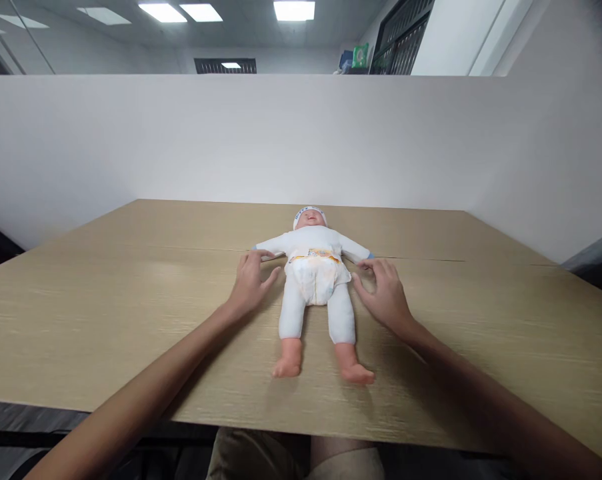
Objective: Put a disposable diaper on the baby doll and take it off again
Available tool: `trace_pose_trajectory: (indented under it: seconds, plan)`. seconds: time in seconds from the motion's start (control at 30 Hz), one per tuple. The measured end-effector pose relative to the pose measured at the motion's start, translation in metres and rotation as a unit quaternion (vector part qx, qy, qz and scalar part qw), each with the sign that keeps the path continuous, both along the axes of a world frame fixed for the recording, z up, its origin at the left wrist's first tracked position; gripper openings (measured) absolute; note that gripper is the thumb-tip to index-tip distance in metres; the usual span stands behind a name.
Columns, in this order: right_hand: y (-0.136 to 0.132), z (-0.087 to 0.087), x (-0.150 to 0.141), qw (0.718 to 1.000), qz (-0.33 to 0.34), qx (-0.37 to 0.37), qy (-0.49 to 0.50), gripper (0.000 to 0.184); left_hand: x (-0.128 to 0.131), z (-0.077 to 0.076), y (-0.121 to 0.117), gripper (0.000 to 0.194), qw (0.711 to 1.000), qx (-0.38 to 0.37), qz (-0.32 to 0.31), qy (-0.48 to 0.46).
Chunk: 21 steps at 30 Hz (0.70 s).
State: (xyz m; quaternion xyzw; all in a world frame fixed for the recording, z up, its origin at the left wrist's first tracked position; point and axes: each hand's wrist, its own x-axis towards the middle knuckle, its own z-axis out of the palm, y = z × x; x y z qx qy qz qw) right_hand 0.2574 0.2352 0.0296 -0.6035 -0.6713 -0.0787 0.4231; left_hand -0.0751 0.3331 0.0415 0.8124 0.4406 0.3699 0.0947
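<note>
A baby doll (317, 240) lies on its back on the wooden table, head toward the wall and bare feet toward me. It wears white clothes and a white cap with dark lettering. Around its hips is a white diaper (317, 277) with an orange patterned waistband. My left hand (255, 280) is beside the doll's arm on the left, thumb and fingers apart, with nothing in it. On the other side my right hand (383, 290) is close to the diaper's edge and the doll's other arm, its fingers also spread. Whether the fingertips touch the doll's sleeves is hard to tell.
The light wooden table (131, 320) has a seam running across it behind my hands. A white partition wall (301, 140) stands at its far edge. My legs (261, 457) are below the near edge. Beyond the partition sits a green package (360, 55).
</note>
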Motion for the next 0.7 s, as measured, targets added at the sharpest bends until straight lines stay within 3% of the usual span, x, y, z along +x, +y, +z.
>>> trace_pose_trajectory:
  seconds: [0.07, 0.2, 0.37, 0.47, 0.57, 0.63, 0.7]
  plan:
    - [0.031, 0.001, 0.011, 0.997, -0.039, -0.027, -0.058, 0.043, 0.006, 0.001, 0.026, 0.049, 0.998, 0.021, 0.028, 0.056]
    - [0.085, -0.001, 0.017, 0.987, -0.074, -0.116, -0.085, 0.063, 0.022, -0.004, 0.071, 0.057, 0.994, -0.012, 0.055, 0.099]
    - [0.104, -0.002, 0.012, 0.977, -0.087, -0.183, -0.061, 0.048, 0.034, -0.007, 0.085, 0.055, 0.985, -0.057, 0.095, 0.136]
    - [0.103, 0.011, 0.007, 0.97, -0.096, -0.219, -0.041, 0.035, 0.043, 0.006, 0.076, 0.054, 0.979, -0.087, 0.12, 0.14]
    - [0.092, 0.034, 0.002, 0.965, -0.098, -0.243, -0.027, 0.034, 0.048, 0.03, 0.051, 0.053, 0.974, -0.12, 0.14, 0.133]
    - [0.073, 0.053, 0.001, 0.968, -0.074, -0.239, 0.003, 0.036, 0.046, 0.048, 0.018, 0.051, 0.973, -0.136, 0.146, 0.112]
    - [0.041, 0.072, 0.004, 0.975, -0.022, -0.215, 0.047, 0.04, 0.038, 0.062, -0.034, 0.05, 0.978, -0.133, 0.143, 0.074]
